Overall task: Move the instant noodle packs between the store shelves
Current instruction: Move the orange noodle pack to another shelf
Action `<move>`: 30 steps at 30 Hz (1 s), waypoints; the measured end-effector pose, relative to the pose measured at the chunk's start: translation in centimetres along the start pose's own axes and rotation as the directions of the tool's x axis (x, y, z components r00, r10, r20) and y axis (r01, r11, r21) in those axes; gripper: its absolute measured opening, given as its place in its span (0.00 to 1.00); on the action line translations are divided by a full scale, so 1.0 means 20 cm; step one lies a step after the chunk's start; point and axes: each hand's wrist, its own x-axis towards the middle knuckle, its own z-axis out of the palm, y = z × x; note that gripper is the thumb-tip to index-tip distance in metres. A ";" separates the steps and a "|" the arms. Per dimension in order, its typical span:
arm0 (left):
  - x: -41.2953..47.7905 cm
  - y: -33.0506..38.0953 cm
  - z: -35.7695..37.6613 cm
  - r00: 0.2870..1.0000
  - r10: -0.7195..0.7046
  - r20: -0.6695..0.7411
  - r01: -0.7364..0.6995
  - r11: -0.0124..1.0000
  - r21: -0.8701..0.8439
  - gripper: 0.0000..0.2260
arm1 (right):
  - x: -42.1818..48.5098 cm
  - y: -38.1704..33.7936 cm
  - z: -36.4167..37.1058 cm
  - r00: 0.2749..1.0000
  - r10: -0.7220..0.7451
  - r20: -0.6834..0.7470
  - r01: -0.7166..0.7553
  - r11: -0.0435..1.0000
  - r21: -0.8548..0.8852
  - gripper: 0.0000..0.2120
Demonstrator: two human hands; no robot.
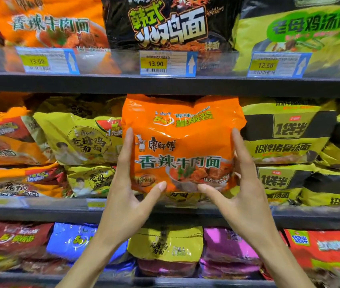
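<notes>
Currently the orange pack (182, 142) is hovering mid-frame before the middle shelf (40, 212), top just under the upper shelf (81, 84). Both the left hand (126, 196) and right hand (242, 196) are gripping its sides, fingers (128, 146) stretched up the edges, thumbs (155, 190) pinching the bottom. Probably carrying, not yet placing. The matching packs (50, 26) are sitting upper left; the next move is likely calling for lifting up-left over the shelf lip.
</notes>
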 end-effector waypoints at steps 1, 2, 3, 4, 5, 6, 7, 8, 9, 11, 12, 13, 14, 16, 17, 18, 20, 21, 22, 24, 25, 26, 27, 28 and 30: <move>-0.01 0.01 -0.01 1.000 -0.001 0.011 0.001 1.000 -0.007 0.48 | -0.02 -0.02 -0.01 1.000 0.007 -0.003 -0.008 1.000 -0.016 0.54; -0.01 0.02 -0.02 1.000 0.000 0.023 0.000 1.000 -0.011 0.48 | -0.03 -0.04 -0.01 1.000 0.011 -0.004 -0.011 0.999 -0.033 0.54; -0.02 0.03 -0.04 0.999 0.006 0.037 -0.005 1.000 -0.014 0.47 | -0.04 -0.07 -0.02 1.000 0.009 -0.002 -0.009 0.999 -0.048 0.54; -0.02 0.03 -0.05 0.999 0.012 0.049 -0.012 1.000 -0.019 0.47 | -0.05 -0.10 -0.03 1.000 0.006 0.001 -0.006 0.998 -0.060 0.53; -0.02 0.04 -0.07 0.998 0.013 0.060 -0.012 1.000 -0.026 0.47 | -0.05 -0.12 -0.04 1.000 0.007 0.003 -0.007 0.997 -0.073 0.53; -0.03 0.04 -0.08 0.998 0.010 0.069 -0.007 0.999 -0.037 0.47 | -0.06 -0.14 -0.05 1.000 0.013 0.002 -0.013 0.996 -0.090 0.53; -0.04 0.05 -0.10 0.997 0.003 0.077 0.001 0.998 -0.055 0.47 | -0.07 -0.17 -0.05 1.000 0.020 -0.002 -0.020 0.994 -0.108 0.53; -0.05 0.05 -0.11 0.997 -0.003 0.082 0.008 0.997 -0.072 0.47 | -0.08 -0.19 -0.05 1.000 0.026 -0.009 -0.027 0.992 -0.120 0.54; -0.06 0.06 -0.13 0.996 -0.006 0.087 0.013 0.997 -0.081 0.47 | -0.10 -0.22 -0.05 0.999 0.033 -0.016 -0.034 0.991 -0.128 0.54; -0.09 0.07 -0.17 0.996 0.002 0.095 0.005 0.997 -0.082 0.47 | -0.14 -0.28 -0.04 0.998 0.049 -0.028 -0.053 0.990 -0.131 0.53; -0.10 0.07 -0.19 0.995 0.005 0.095 0.003 0.997 -0.083 0.47 | -0.16 -0.30 -0.04 0.998 0.057 -0.033 -0.061 0.990 -0.131 0.53; -0.11 0.08 -0.22 0.995 0.002 0.097 0.006 0.996 -0.086 0.48 | -0.18 -0.34 -0.03 0.997 0.064 -0.037 -0.068 0.989 -0.131 0.53; -0.13 0.09 -0.24 0.995 0.001 0.098 0.009 0.996 -0.094 0.47 | -0.20 -0.37 -0.03 0.997 0.072 -0.042 -0.077 0.988 -0.131 0.53; -0.16 0.11 -0.30 0.994 0.007 0.105 0.006 0.993 -0.120 0.47 | -0.24 -0.45 -0.03 0.995 0.084 -0.050 -0.090 0.987 -0.133 0.52; -0.17 0.13 -0.33 0.994 0.010 0.110 0.004 0.991 -0.130 0.47 | -0.26 -0.49 -0.02 0.995 0.086 -0.050 -0.092 0.987 -0.133 0.52; -0.19 0.15 -0.36 0.993 0.012 0.116 0.004 0.991 -0.137 0.46 | -0.29 -0.53 -0.02 0.995 0.090 -0.049 -0.095 0.987 -0.133 0.52; -0.23 0.18 -0.41 0.992 0.011 0.128 0.009 0.987 -0.159 0.45 | -0.34 -0.60 -0.01 0.994 0.099 -0.052 -0.106 0.986 -0.132 0.52; -0.26 0.20 -0.44 0.991 0.009 0.136 0.014 0.986 -0.169 0.45 | -0.37 -0.64 0.00 0.993 0.103 -0.058 -0.110 0.985 -0.133 0.52; -0.28 0.21 -0.47 0.990 0.003 0.144 0.023 0.984 -0.176 0.44 | -0.40 -0.67 0.01 0.992 0.105 -0.065 -0.113 0.985 -0.132 0.51; -0.32 0.23 -0.54 0.986 -0.020 0.163 0.052 0.979 -0.197 0.44 | -0.45 -0.73 0.03 0.993 0.099 -0.067 -0.107 0.986 -0.131 0.51; -0.34 0.24 -0.57 0.985 -0.025 0.171 0.059 0.979 -0.197 0.44 | -0.47 -0.75 0.05 0.994 0.095 -0.059 -0.102 0.985 -0.137 0.51; -0.37 0.25 -0.60 0.984 -0.028 0.173 0.061 0.980 -0.189 0.44 | -0.49 -0.78 0.06 0.994 0.093 -0.052 -0.100 0.985 -0.143 0.51; -0.39 0.26 -0.63 0.984 -0.031 0.173 0.063 0.982 -0.180 0.44 | -0.51 -0.80 0.08 0.995 0.094 -0.045 -0.100 0.985 -0.144 0.51; -0.41 0.27 -0.66 0.985 -0.036 0.167 0.066 0.983 -0.173 0.44 | -0.52 -0.83 0.09 0.995 0.094 -0.041 -0.099 0.985 -0.142 0.51; -0.44 0.29 -0.72 0.988 -0.039 0.146 0.064 0.984 -0.168 0.44 | -0.52 -0.89 0.12 0.996 0.085 -0.036 -0.089 0.986 -0.139 0.50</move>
